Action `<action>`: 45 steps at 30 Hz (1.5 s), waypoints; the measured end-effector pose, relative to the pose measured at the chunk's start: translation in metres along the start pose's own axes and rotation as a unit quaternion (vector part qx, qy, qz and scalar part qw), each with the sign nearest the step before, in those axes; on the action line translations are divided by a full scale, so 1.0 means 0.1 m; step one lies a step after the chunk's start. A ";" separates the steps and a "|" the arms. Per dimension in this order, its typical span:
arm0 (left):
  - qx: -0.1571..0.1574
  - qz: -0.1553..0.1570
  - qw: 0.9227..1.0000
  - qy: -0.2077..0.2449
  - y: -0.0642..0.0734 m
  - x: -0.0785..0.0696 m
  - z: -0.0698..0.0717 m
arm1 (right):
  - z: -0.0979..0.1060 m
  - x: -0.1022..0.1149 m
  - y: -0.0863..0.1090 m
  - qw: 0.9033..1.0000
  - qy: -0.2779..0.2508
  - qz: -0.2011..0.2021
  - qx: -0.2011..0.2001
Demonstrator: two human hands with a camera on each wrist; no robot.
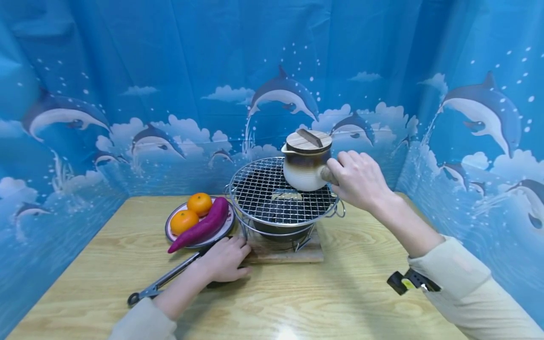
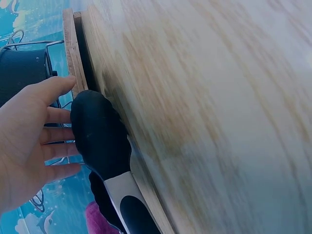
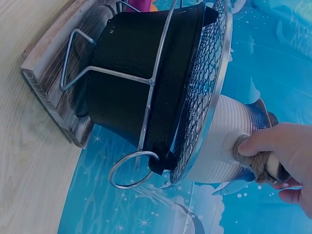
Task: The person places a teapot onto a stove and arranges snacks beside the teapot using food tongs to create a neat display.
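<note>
My right hand grips the rope-wrapped side handle of a cream and brown teapot with a wooden lid. The teapot is upright at the right part of a round wire grill rack, its base close over the mesh. My left hand is low at the front left of the wooden board, beside a pair of tongs. In the left wrist view, its fingers extend behind the tongs' black scalloped tips, without curling round them.
Under the rack stands a black stove in a wire frame on the board. Left of it, a plate bears two oranges and a long purple eggplant. A blue dolphin-print curtain surrounds the wooden table.
</note>
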State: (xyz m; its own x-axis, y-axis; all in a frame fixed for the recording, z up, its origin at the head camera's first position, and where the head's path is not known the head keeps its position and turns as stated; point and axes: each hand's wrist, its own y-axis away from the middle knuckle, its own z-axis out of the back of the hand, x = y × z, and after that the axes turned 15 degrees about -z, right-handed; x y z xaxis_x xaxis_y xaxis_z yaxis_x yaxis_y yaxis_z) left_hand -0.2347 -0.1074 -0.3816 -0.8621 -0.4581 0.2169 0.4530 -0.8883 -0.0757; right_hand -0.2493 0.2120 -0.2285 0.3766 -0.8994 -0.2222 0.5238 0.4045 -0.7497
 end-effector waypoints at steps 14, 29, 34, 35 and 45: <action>-0.002 0.003 1.000 0.005 0.01 -0.01 0.01 | 0.01 0.03 0.06 0.999 0.028 -0.003 -0.018; -0.008 0.000 1.000 0.002 0.01 0.00 0.01 | 0.01 0.01 0.20 0.999 -0.001 -0.004 -0.040; -0.005 0.004 1.000 0.007 0.01 -0.01 0.01 | 0.02 0.01 0.24 0.999 0.002 -0.008 -0.041; -0.005 0.004 1.000 0.008 0.01 -0.01 0.01 | 0.03 0.01 0.25 0.999 0.003 -0.009 -0.043; -0.011 0.002 1.000 0.004 0.01 -0.01 0.00 | 0.10 0.02 0.31 0.996 -0.026 -0.024 -0.083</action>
State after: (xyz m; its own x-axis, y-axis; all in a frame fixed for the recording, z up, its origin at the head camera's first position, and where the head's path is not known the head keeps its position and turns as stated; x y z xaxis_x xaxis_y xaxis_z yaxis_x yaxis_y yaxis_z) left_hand -0.2339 -0.1080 -0.3818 -0.8623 -0.4615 0.2085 0.4513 -0.8871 -0.0973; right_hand -0.2249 0.2242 -0.2461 0.3960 -0.9052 -0.1541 0.4101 0.3245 -0.8524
